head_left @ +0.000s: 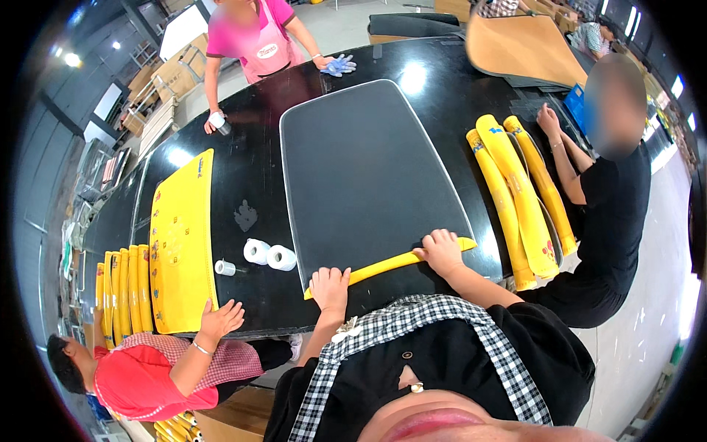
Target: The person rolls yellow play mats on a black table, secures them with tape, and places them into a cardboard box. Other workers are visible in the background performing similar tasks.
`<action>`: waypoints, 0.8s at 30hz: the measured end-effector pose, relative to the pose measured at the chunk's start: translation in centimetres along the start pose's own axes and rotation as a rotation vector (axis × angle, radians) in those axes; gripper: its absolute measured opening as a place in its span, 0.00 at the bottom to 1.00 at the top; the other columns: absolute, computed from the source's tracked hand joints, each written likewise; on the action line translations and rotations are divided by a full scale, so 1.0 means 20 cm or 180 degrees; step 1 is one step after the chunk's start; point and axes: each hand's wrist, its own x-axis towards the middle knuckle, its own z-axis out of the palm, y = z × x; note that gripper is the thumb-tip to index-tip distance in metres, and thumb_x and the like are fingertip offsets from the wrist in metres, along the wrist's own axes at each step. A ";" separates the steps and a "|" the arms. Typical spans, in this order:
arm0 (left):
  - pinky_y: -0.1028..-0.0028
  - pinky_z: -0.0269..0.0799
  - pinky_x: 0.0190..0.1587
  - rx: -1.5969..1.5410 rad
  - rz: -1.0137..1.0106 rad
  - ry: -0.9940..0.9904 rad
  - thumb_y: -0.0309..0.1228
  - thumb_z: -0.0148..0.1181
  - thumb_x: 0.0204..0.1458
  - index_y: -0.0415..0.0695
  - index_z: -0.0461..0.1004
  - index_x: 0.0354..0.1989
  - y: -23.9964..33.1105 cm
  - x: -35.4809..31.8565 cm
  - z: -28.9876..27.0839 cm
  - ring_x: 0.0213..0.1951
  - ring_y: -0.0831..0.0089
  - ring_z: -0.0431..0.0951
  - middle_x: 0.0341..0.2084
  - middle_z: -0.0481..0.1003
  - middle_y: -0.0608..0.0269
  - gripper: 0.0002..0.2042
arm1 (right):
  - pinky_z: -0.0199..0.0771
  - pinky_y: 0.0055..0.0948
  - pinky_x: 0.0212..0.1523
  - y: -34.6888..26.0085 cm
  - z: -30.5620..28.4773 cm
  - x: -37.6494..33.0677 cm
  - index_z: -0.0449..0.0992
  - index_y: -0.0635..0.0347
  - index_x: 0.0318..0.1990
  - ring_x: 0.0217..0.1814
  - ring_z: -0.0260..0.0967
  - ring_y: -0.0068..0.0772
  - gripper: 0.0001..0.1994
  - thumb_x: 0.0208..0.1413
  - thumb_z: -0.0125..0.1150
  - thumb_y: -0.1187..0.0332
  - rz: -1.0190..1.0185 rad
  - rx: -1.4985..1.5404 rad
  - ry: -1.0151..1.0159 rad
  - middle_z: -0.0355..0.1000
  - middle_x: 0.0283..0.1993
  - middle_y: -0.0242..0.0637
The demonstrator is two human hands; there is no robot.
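A large mat [368,169] lies on the black table with its dark grey underside up and a pale trim along its border. Its near edge is turned over into a narrow yellow roll [379,267]. My left hand [329,289] is closed over the left end of this roll. Toward its right end, my right hand [440,253] grips the roll, fingers curled over the top.
Rolled yellow mats [508,199] lie to the right, beside a person in black [611,214]. White tape rolls [269,254] stand left of the mat. Further left, a person in red [158,376] touches a flat yellow mat [180,250]. Someone in pink [258,40] stands across the table [250,158].
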 end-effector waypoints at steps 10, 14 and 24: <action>0.54 0.69 0.39 -0.0144 -0.0223 -0.0368 0.39 0.67 0.55 0.45 0.70 0.23 -0.03 -0.03 0.07 0.35 0.53 0.74 0.25 0.72 0.57 0.15 | 0.76 0.43 0.41 0.17 -0.09 0.00 0.78 0.53 0.30 0.38 0.77 0.44 0.19 0.61 0.59 0.47 0.0343 0.0013 -0.0333 0.75 0.31 0.38; 0.54 0.70 0.35 -0.0233 -0.0782 -0.0971 0.41 0.65 0.58 0.45 0.68 0.26 -0.08 -0.06 0.02 0.32 0.51 0.74 0.25 0.72 0.56 0.16 | 0.76 0.43 0.41 0.17 -0.10 -0.01 0.78 0.54 0.33 0.37 0.78 0.45 0.19 0.62 0.57 0.48 0.0494 0.0089 -0.0616 0.77 0.32 0.39; 0.55 0.65 0.39 -0.0391 -0.0870 -0.0606 0.40 0.68 0.55 0.44 0.68 0.22 -0.06 0.02 0.02 0.30 0.55 0.71 0.25 0.71 0.58 0.17 | 0.68 0.40 0.48 0.15 -0.13 0.03 0.75 0.52 0.33 0.44 0.72 0.37 0.16 0.58 0.63 0.49 0.0658 0.0114 -0.0004 0.72 0.33 0.31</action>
